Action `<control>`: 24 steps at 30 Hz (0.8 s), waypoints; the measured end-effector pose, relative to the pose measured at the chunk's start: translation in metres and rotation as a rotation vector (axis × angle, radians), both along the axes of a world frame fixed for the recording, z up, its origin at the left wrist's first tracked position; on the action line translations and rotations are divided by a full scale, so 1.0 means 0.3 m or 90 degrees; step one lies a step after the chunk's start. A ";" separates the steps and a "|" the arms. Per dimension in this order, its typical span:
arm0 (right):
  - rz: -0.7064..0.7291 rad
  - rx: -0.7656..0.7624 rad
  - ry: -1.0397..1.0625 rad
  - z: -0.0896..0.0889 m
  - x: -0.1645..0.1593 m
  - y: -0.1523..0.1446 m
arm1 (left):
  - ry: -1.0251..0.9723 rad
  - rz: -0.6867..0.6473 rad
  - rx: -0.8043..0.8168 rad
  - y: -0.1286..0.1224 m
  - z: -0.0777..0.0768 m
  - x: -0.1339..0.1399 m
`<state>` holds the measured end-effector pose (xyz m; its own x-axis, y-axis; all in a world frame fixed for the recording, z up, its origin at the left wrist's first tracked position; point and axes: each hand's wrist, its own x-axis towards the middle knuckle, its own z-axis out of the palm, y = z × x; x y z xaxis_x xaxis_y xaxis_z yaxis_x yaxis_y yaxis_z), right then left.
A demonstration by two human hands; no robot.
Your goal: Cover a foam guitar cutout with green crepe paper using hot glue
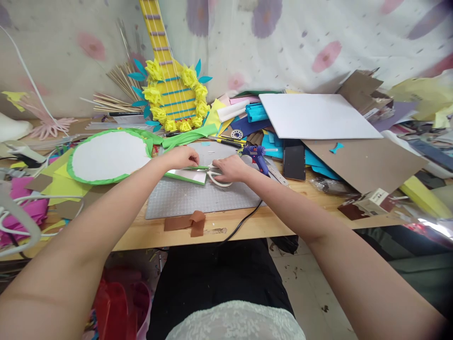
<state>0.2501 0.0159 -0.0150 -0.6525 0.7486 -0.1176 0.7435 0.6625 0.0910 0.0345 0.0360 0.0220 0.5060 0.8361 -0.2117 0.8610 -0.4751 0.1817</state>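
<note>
White-handled scissors [219, 181] are in my right hand [231, 168], their blades pointing left over the grey cutting mat [184, 200]. Just left of the blades, my left hand [184, 157] has its fingers pinched on a green paper strip [198, 167]; the fingertips are partly hidden. The strip runs along the far edge of a narrow white board [193, 176] with green edging. This narrow board reaches left toward a large rounded white board [109, 156] edged in green paper. My left forearm covers the place between the two boards. More green paper [191, 136] lies behind my left hand.
A yellow paper guitar [177, 97] with paper flowers leans on the back curtain. Right of my hands lie a blue glue gun [256, 156], a phone [294, 159] and a white sheet [318, 115]. Brown paper [186, 223] lies at the table's front edge, near a black cord [244, 221].
</note>
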 end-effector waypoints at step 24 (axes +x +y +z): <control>0.004 0.002 -0.023 -0.005 0.001 0.011 | -0.007 0.034 -0.004 -0.020 0.019 -0.145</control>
<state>0.2503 0.0191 -0.0167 -0.6522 0.7453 -0.1388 0.7360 0.6663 0.1195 -0.0091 0.0299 0.0279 0.4629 0.8608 -0.2113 0.8831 -0.4274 0.1935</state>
